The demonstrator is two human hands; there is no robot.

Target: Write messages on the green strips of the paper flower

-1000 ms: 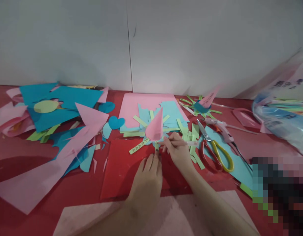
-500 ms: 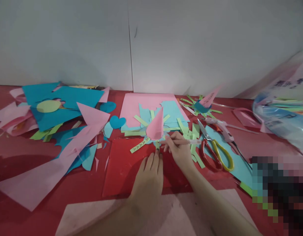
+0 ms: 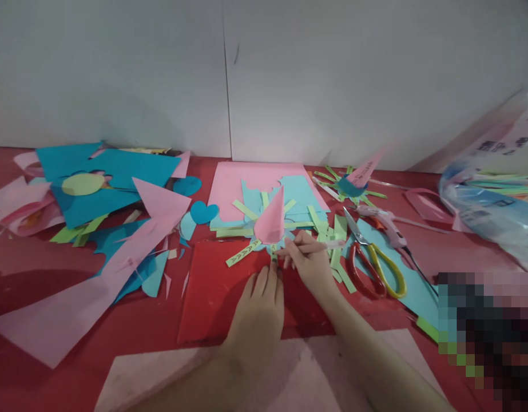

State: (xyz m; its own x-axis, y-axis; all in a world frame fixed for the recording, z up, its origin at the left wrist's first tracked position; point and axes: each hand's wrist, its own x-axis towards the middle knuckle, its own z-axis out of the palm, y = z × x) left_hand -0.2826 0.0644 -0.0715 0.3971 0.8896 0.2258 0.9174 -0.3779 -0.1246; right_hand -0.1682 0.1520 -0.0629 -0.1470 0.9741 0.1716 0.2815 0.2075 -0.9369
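Gripping pen [image 3: 321,246], right hand [image 3: 309,262] is noted beside pink cone [image 3: 270,219]; left hand [image 3: 257,317] pressed flat on red sheet [image 3: 207,292]; scissors [image 3: 373,260] lying close right.

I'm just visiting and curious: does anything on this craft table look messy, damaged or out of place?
Mostly clutter. Cut paper scraps lie strewn over the red table, and the scissors rest open among green strips. The pink cone stands upright by the right hand, which holds a pen. Nothing looks spilled.

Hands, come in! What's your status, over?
Right hand grips pen, tip at green strip. Left hand flat on red sheet. Scissors beside.
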